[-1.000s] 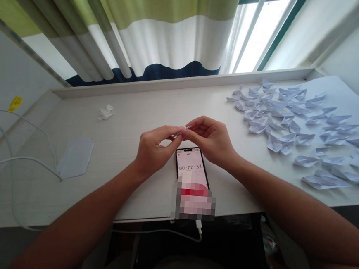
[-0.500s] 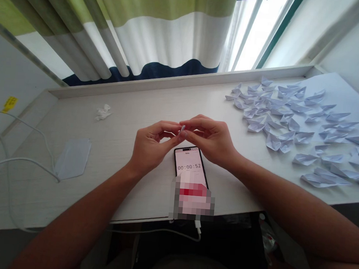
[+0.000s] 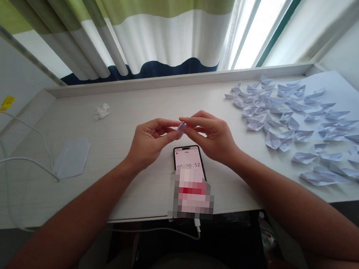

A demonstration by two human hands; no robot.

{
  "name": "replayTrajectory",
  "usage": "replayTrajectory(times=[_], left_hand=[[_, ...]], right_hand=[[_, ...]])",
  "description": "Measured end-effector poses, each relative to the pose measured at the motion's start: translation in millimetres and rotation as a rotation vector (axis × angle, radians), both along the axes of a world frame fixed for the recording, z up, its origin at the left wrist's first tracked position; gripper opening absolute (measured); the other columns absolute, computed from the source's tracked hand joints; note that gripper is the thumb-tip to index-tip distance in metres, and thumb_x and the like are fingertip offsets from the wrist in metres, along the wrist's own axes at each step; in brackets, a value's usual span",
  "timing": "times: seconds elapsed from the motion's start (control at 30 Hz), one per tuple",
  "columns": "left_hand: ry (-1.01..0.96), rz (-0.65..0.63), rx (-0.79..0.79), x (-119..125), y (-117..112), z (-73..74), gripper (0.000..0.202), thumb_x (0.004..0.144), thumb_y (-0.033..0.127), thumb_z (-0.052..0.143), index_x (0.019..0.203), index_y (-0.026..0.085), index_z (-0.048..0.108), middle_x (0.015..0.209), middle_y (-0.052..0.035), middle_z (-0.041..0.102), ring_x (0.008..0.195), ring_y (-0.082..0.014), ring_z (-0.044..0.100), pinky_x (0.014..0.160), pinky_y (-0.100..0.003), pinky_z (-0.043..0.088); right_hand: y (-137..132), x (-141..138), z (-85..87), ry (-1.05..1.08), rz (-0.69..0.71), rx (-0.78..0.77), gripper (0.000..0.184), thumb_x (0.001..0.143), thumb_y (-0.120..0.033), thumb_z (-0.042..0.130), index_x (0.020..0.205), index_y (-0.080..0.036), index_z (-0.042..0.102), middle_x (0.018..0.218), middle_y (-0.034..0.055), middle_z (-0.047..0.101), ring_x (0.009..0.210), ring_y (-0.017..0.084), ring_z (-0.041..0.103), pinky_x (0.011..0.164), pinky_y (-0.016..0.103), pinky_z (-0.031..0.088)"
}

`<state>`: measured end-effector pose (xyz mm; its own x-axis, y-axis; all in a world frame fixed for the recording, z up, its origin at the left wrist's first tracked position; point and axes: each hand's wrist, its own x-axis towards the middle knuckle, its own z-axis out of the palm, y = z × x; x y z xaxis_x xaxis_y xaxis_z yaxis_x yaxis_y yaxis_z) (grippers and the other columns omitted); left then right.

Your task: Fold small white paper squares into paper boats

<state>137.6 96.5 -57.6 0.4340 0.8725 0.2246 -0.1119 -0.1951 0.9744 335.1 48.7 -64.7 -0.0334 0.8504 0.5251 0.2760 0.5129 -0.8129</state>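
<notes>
Between my fingertips, above the desk's middle, is a small piece of folded white paper (image 3: 181,127). My left hand (image 3: 149,138) pinches it from the left with thumb and fingers. From the right, my right hand (image 3: 213,135) grips the same paper with thumb and forefinger. The fingers cover much of it, so its full shape is hidden. Just below the hands lies a phone (image 3: 189,156) with a timer on its screen; its lower part is blurred out.
Several folded paper boats (image 3: 281,105) spread over the desk's right side, some on a large white sheet (image 3: 341,93). At left are a crumpled tissue (image 3: 102,111), a stack of paper slips (image 3: 73,157) and white cables (image 3: 18,161). A curtain (image 3: 163,29) hangs behind the desk (image 3: 132,101).
The folded paper has turned between my fingertips, and more of it shows now. Both hands have shifted slightly, still pinching it. The boats stay in place.
</notes>
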Motion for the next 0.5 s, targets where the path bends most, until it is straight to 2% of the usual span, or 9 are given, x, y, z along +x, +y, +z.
replayTrajectory(times=[0.17,0.33,0.5], left_hand=[[-0.046,0.047,-0.094,1.8,-0.9,2.4,0.023,0.079,0.022,0.090,0.100,0.020,0.081,0.101,-0.0047,0.082,0.096,-0.0196,0.079,0.093,-0.039,0.067],[-0.102,0.040,-0.219,4.4,-4.3,6.6,0.020,0.077,0.021,0.088,0.096,0.021,0.080,0.107,-0.0057,0.083,0.106,-0.0231,0.079,0.101,-0.045,0.065],[-0.137,0.011,-0.262,5.8,-7.8,9.8,0.016,0.081,0.028,0.089,0.092,0.020,0.081,0.114,-0.0078,0.082,0.116,-0.0248,0.076,0.106,-0.045,0.062]], right_hand=[[0.9,-0.1,-3.6,-0.198,-0.049,0.069,0.027,0.099,-0.022,0.064,0.116,-0.028,0.084,0.092,0.0029,0.075,0.081,0.016,0.067,0.079,0.034,0.061],[3.3,1.7,-7.5,-0.234,-0.040,0.151,0.029,0.100,-0.021,0.064,0.120,-0.031,0.082,0.104,0.0045,0.078,0.094,0.020,0.071,0.086,0.037,0.060],[0.2,1.0,-2.7,-0.177,-0.043,0.169,0.024,0.100,-0.022,0.067,0.115,-0.031,0.083,0.106,0.0051,0.078,0.100,0.022,0.072,0.089,0.039,0.061]])
